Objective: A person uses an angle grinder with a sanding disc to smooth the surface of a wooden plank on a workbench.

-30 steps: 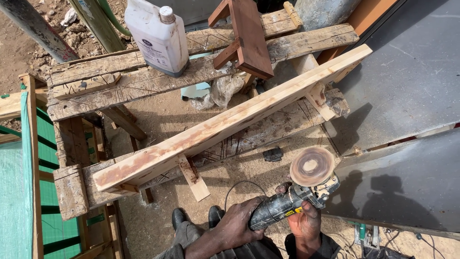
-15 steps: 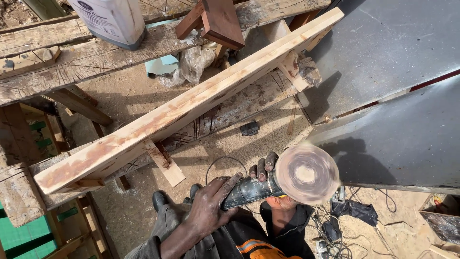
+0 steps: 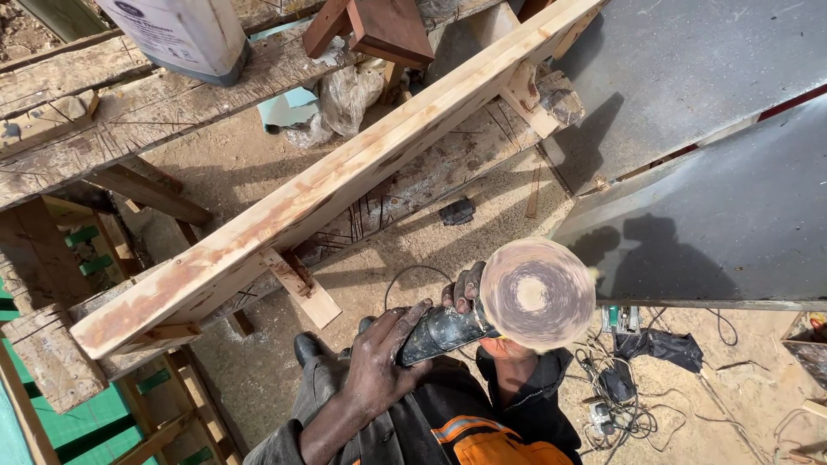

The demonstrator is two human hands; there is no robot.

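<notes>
Head view, lower centre: left hand (image 3: 379, 362) and right hand (image 3: 469, 297), both grips clamped on the grinder (image 3: 444, 331); its disc (image 3: 537, 294) faces up. Pale plank (image 3: 336, 185) crosses weathered worktop (image 3: 112, 112). Upper left: white jug (image 3: 185, 34), dark oval label.

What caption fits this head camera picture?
Both hands, left hand and right hand, grip an angle grinder, its sanding disc facing up, below a pale plank.

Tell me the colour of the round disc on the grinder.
In the head view, the round sanding disc is dusty tan-brown with a paler centre and darker rings.
</notes>
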